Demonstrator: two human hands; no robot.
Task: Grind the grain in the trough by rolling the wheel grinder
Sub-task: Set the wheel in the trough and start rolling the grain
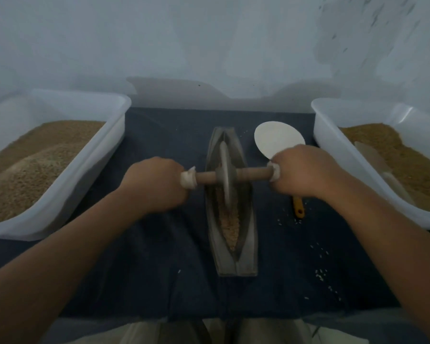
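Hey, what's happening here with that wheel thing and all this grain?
A person is working a wheel grinder by hand: the left hand and the right hand each grip one end of its axle. Its disc stands in a narrow boat-shaped trough, with grain in the near half. A left tub and a right tub of grain flank it, and a white spoon lies beside the trough.

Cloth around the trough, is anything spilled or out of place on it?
Yes. Loose pale grains lie scattered on the dark cloth right of the trough, some beside the spoon's orange handle, more nearer the person. Nothing else stands out.
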